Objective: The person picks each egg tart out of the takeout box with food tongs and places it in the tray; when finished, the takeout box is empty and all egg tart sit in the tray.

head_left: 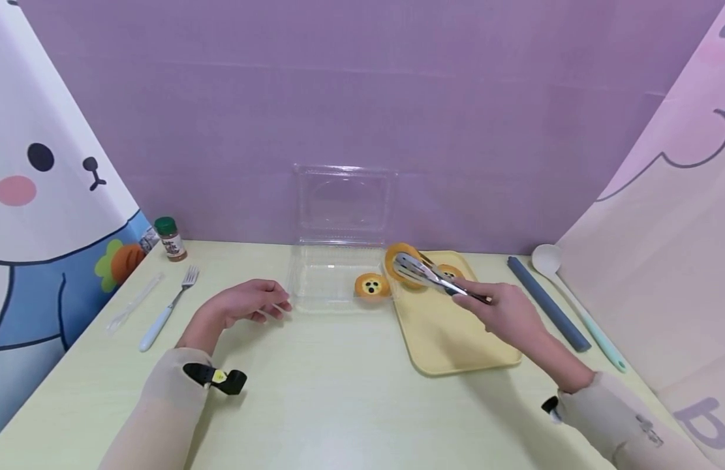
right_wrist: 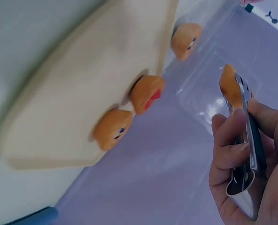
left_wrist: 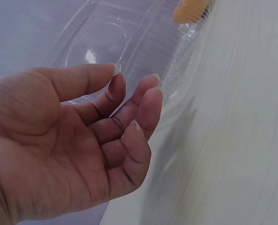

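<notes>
My right hand (head_left: 506, 313) grips metal tongs (head_left: 435, 274) by their handles. Between the tong tips a small round tart (head_left: 395, 256) is pinched, raised over the left back of the yellow tray (head_left: 456, 339). Below it on the tray the right wrist view shows a tart with red filling (right_wrist: 146, 93) and a dark-dotted tart (right_wrist: 112, 130). Another dotted tart (head_left: 372, 285) sits inside a clear plastic clamshell box (head_left: 321, 277), whose lid (head_left: 346, 199) stands raised. My left hand (head_left: 247, 303) holds nothing, fingers loosely bent, fingertips right at the box's near left corner.
Left on the table are a green-capped spice jar (head_left: 171, 240), a fork with a pale blue handle (head_left: 169, 309) and a clear plastic fork (head_left: 133, 302). Right of the tray lie a blue-grey rod (head_left: 547, 303) and a long spoon (head_left: 579, 307). A purple backdrop (head_left: 485, 150) rises behind.
</notes>
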The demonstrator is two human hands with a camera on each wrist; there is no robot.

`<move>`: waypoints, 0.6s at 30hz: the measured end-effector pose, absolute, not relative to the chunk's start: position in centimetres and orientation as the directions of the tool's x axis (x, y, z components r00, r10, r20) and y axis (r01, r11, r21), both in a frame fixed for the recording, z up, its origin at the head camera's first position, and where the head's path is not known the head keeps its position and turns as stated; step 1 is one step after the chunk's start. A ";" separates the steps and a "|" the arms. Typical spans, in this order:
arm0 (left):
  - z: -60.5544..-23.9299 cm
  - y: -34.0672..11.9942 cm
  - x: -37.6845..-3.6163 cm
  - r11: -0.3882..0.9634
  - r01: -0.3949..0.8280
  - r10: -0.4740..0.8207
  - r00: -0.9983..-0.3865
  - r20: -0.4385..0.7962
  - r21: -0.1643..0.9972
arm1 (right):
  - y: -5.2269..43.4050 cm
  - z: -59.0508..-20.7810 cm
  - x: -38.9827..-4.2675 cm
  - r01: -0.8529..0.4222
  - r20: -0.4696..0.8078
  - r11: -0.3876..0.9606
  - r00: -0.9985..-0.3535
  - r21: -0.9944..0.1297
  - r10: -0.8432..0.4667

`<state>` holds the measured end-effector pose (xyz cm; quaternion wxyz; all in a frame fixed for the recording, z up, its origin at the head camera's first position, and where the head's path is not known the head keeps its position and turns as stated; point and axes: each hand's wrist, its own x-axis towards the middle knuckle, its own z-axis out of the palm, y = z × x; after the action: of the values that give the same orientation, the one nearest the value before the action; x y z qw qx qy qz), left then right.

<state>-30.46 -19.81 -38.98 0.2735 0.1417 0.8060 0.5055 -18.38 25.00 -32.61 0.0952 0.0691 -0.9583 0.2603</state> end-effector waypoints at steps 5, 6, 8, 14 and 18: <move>-39.0 -19.9 -30.3 0.452 -0.054 0.500 -0.811 -0.303 0.890 | 26.6 -33.3 -17.3 -0.148 0.199 0.851 -0.979 -0.504 -0.052; -39.0 -19.9 -30.3 0.452 -0.056 0.499 -0.811 -0.304 0.890 | 26.8 -33.5 -17.2 -0.139 0.192 0.849 -0.980 -0.509 -0.046; -39.1 -19.9 -30.3 0.449 -0.060 0.498 -0.812 -0.306 0.891 | 27.2 -33.9 -17.0 -0.129 0.182 0.845 -0.982 -0.519 -0.038; -39.1 -19.9 -30.5 0.446 -0.050 0.506 -0.810 -0.298 0.894 | 28.1 -34.9 -16.5 -0.087 0.156 0.861 -0.988 -0.501 -0.009; -39.0 -19.9 -30.5 0.448 -0.047 0.508 -0.808 -0.298 0.893 | 28.3 -35.5 -16.3 -0.044 0.107 0.872 -0.994 -0.488 0.010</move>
<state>-30.52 -19.92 -38.98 0.2750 0.1431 0.8053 0.5053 -16.27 28.35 -35.48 0.0528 0.0089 -0.9660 0.2529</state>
